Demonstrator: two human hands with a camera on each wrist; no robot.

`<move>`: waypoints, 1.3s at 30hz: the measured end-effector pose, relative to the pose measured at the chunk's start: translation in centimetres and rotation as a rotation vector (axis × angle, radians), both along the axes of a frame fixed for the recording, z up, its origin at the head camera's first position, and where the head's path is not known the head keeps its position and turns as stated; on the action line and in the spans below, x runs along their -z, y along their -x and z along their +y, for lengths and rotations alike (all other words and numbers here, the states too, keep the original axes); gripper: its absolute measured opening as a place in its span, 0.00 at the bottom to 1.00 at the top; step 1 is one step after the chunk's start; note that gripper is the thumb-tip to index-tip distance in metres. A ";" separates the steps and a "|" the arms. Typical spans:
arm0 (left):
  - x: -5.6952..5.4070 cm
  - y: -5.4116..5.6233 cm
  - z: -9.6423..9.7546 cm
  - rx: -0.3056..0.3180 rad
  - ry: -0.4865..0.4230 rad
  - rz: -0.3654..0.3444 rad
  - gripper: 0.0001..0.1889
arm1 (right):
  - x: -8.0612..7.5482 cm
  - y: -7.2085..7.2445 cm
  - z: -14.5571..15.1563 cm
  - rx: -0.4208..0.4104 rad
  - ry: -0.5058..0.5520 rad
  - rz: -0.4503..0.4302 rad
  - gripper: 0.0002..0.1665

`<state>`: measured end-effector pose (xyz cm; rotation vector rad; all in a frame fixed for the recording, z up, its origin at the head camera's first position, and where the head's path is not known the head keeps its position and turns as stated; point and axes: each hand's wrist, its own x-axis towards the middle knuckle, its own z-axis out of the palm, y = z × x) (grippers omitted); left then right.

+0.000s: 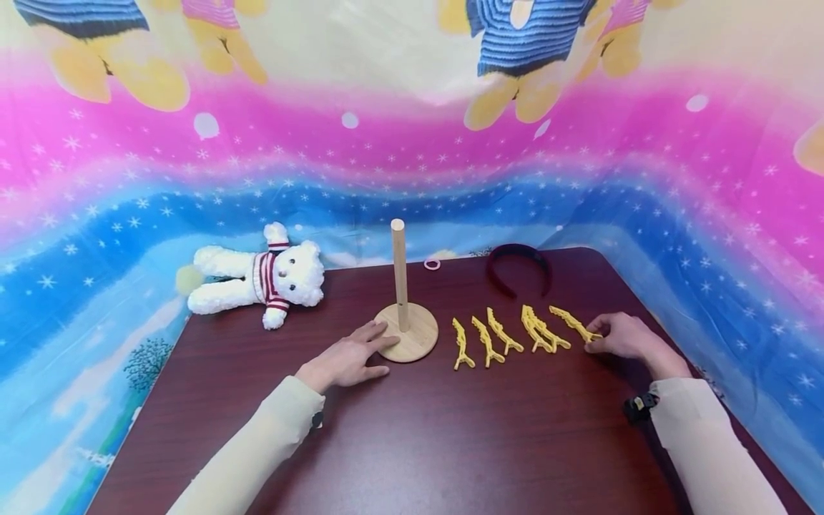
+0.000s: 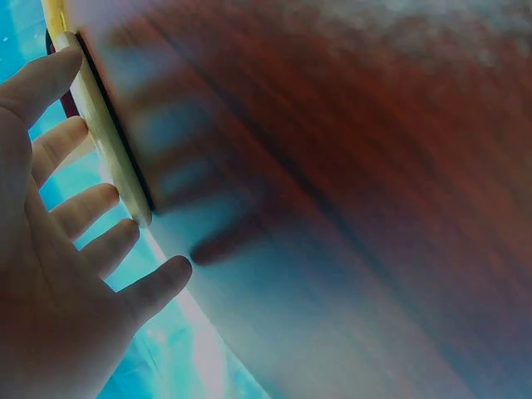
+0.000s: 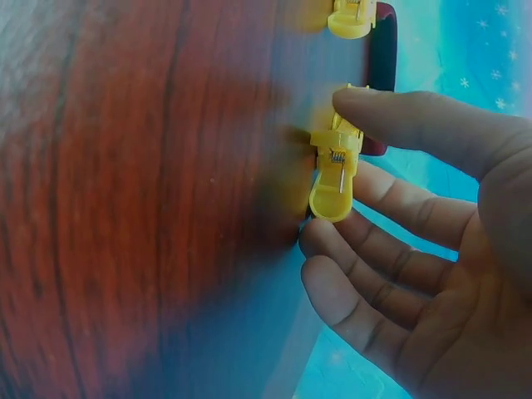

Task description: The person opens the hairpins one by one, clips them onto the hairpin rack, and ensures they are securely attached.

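Observation:
Fingertips of my left hand [image 1: 345,357] rest at the left edge of the round base of a wooden stand [image 1: 421,336] with an upright rod; the fingers are spread and fairly straight. The left wrist view shows the base edge [image 2: 112,137] beside those fingers. At the right, my right hand [image 1: 626,336] pinches the end of the rightmost yellow hair clip [image 1: 573,320], which lies on the table. In the right wrist view its small spring shows, and the thumb [image 3: 391,116] overlaps the clip's far part. Several more yellow hair clips [image 1: 494,340] lie in a row to its left.
On the dark red table [image 1: 450,443], a white plush bear [image 1: 257,279] in a striped sweater lies at the back left. A dark red headband [image 1: 520,250] and a small pale ring [image 1: 432,265] lie near the back edge. Patterned cloth [image 1: 360,164] hangs around the table.

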<state>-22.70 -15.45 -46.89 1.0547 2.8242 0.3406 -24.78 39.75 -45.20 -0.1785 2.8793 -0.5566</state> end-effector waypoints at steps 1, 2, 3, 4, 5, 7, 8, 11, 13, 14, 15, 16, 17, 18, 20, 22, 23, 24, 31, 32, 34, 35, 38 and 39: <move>0.0 -0.1 0.0 0.000 0.003 -0.005 0.31 | 0.0 0.0 0.0 -0.001 -0.001 0.001 0.28; 0.0 -0.1 0.0 0.000 0.005 -0.006 0.31 | 0.0 -0.1 0.0 0.002 -0.004 0.003 0.27; 0.1 -0.1 0.0 0.000 0.006 -0.007 0.31 | 0.0 -0.1 0.0 0.003 -0.007 0.004 0.26; 0.1 -0.1 0.0 0.000 0.007 -0.011 0.31 | 0.1 -0.1 0.0 0.005 -0.010 0.003 0.26; 0.1 -0.2 0.0 -0.001 0.010 -0.013 0.31 | 0.1 -0.1 0.0 0.005 -0.009 -0.001 0.26; 0.1 -0.2 0.0 -0.004 0.016 -0.014 0.32 | 0.2 0.0 0.0 0.009 -0.010 -0.005 0.25; 0.1 -0.2 0.0 -0.005 0.019 -0.012 0.32 | 0.2 0.0 0.0 0.011 -0.012 -0.005 0.24; 0.1 -0.3 0.0 -0.008 0.022 -0.012 0.33 | 0.2 0.1 0.0 0.005 -0.015 -0.003 0.24; 0.2 -0.3 0.0 -0.007 0.022 -0.010 0.33 | 0.2 0.1 0.1 0.003 -0.022 0.001 0.23; 0.1 -0.3 0.1 -0.008 0.021 -0.011 0.33 | 0.2 0.1 0.1 0.002 -0.026 0.002 0.23; 0.1 -0.3 0.0 -0.008 0.021 -0.011 0.33 | 0.2 0.1 0.2 0.003 -0.028 0.003 0.24; 0.1 -0.3 0.0 -0.009 0.020 -0.012 0.33 | 0.2 0.1 0.2 0.005 -0.030 0.004 0.24; 0.1 -0.3 0.0 -0.010 0.019 -0.013 0.33 | 0.1 0.1 0.2 0.008 -0.032 0.005 0.24; 0.1 -0.3 0.1 -0.010 0.019 -0.014 0.33 | 0.1 0.1 0.2 0.011 -0.033 0.004 0.24; 0.1 -0.3 0.1 -0.010 0.019 -0.016 0.33 | 0.0 0.0 0.2 0.016 -0.033 0.010 0.24; 0.0 -0.3 0.1 -0.008 0.018 -0.016 0.33 | -0.2 -0.1 0.1 0.018 -0.028 0.018 0.23; 0.0 -0.3 0.1 -0.007 0.018 -0.014 0.33 | -0.2 -0.2 0.1 0.019 -0.026 0.027 0.23; 0.1 -0.3 0.1 -0.004 0.018 -0.008 0.33 | -0.3 -0.2 0.1 0.019 -0.023 0.039 0.22; 0.0 -0.2 0.1 -0.005 0.023 0.000 0.33 | -0.6 -0.2 0.0 0.031 -0.008 0.116 0.21; 0.0 -0.1 0.1 -0.007 0.025 0.000 0.33 | -0.6 -0.2 0.0 0.031 -0.007 0.125 0.21; 0.1 -0.1 0.1 -0.009 0.026 -0.001 0.33 | -0.7 -0.2 0.0 0.031 -0.009 0.145 0.21; 0.1 -0.1 0.1 -0.009 0.025 -0.002 0.33 | -0.7 -0.2 0.0 0.031 -0.010 0.157 0.21; 0.2 -0.1 0.0 -0.010 0.027 -0.006 0.34 | -1.0 -0.2 -0.1 0.021 -0.019 0.206 0.20; 0.2 -0.1 0.0 -0.011 0.024 -0.009 0.34 | -1.0 -0.3 -0.2 0.018 -0.020 0.224 0.20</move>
